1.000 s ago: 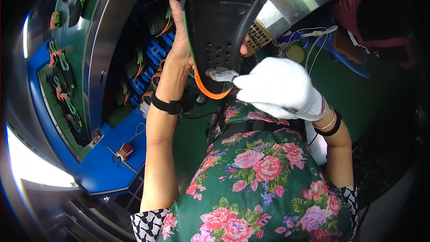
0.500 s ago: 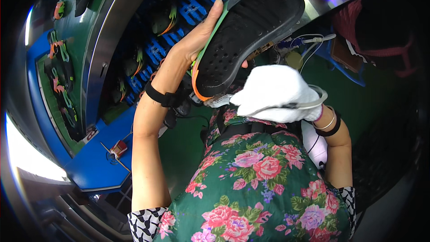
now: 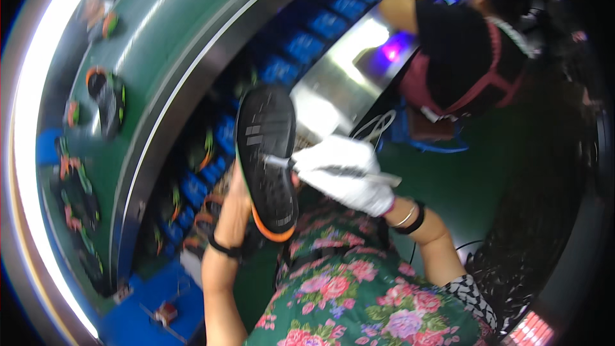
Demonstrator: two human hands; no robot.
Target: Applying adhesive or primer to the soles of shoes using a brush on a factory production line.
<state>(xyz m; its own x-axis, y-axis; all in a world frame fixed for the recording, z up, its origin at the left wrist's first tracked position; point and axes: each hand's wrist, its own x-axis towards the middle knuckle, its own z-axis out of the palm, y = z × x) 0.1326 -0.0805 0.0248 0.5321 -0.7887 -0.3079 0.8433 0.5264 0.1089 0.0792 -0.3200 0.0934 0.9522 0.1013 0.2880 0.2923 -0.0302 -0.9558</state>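
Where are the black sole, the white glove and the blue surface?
Black sole (image 3: 270,186), head view: its flat face.
White glove (image 3: 346,154), head view: fabric above the tool handle (image 3: 385,180).
Blue surface (image 3: 123,327), head view: bare patch.

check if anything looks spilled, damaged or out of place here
No spill or damage stands out, though much is blurred. One mismatch: the right hand, holding a slim tool, wears a white glove, while the left hand, holding the black shoe piece, is bare.

Mid-frame, the black sole (image 3: 266,141) hides most of the left hand (image 3: 237,186); the lower edge cuts off the left forearm (image 3: 221,295); 1 co-worker (image 3: 458,54), upper right, is blurred.
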